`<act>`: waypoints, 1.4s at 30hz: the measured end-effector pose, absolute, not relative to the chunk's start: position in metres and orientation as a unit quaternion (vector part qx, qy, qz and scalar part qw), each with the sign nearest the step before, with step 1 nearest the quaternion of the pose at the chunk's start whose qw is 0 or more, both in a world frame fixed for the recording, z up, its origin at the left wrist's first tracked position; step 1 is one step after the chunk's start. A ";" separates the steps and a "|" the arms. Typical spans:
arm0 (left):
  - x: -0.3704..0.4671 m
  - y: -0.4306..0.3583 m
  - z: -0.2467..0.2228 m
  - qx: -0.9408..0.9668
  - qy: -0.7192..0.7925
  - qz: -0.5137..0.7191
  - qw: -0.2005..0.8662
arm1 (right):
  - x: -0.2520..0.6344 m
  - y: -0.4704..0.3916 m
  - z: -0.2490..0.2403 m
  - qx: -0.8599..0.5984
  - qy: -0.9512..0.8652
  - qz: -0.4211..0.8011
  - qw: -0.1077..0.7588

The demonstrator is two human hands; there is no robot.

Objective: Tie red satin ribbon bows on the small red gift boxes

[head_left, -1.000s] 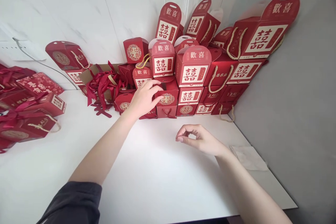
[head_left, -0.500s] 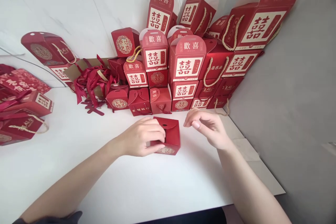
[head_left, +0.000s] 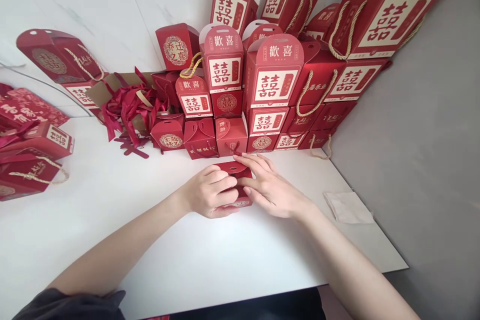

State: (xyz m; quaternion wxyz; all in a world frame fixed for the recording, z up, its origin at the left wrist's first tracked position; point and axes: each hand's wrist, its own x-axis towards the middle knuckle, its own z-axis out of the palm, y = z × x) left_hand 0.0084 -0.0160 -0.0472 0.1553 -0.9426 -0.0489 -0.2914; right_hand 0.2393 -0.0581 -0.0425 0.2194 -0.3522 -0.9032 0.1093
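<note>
A small red box (head_left: pixel 244 201) stands on the white table between my hands, its top flaps partly hidden by fingers. My left hand (head_left: pixel 213 191) grips the box's left side, with its fingers curled over the top edge. From the right, my right hand (head_left: pixel 268 185) lies over the box's top and right side, fingers spread and touching the flaps. Just behind the box is a row of small red boxes, among them a lighter red one (head_left: pixel 231 142) with a thin cord.
Stacked red gift boxes (head_left: pixel 275 82) with rope handles line the wall. A cardboard box (head_left: pixel 99 92) holds dark red ribbons (head_left: pixel 131 105) at the left. More red boxes (head_left: pixel 26 180) lie far left. A white tissue (head_left: pixel 348 207) lies at right on the table (head_left: pixel 180 260).
My right hand has moved left onto the box from beside it. My left hand still grips the box. The view has shifted, and the white tissue at the right now shows more fully.
</note>
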 end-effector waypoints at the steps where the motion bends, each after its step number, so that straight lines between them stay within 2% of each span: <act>1: 0.009 -0.016 -0.049 -0.936 -0.033 -0.304 0.175 | 0.239 -0.059 -0.041 -0.353 -0.903 0.107 0.219; 7: 0.016 -0.024 -0.044 -0.888 0.041 -0.353 0.291 | 0.237 -0.064 -0.032 -0.403 -0.884 0.086 0.219; 10: 0.017 -0.027 -0.039 -0.883 0.063 -0.356 0.299 | 0.237 -0.064 -0.032 -0.394 -0.885 0.071 0.240; 16: 0.019 -0.036 -0.023 -0.908 -0.064 -0.345 0.228 | 0.241 -0.058 -0.038 -0.362 -0.867 0.121 0.321; 26: 0.028 -0.048 -0.014 -0.964 -0.184 -0.149 0.117 | 0.247 -0.052 -0.050 -0.345 -0.840 0.076 0.412; 32: 0.027 -0.048 -0.009 -0.973 -0.216 -0.081 0.016 | 0.250 -0.051 -0.049 -0.334 -0.841 0.055 0.422; 37: 0.024 -0.040 -0.008 -0.974 -0.180 -0.134 -0.024 | 0.248 -0.052 -0.049 -0.321 -0.844 0.048 0.428; 42: 0.016 -0.030 -0.002 -0.960 -0.178 -0.217 -0.011 | 0.248 -0.052 -0.050 -0.310 -0.850 0.035 0.424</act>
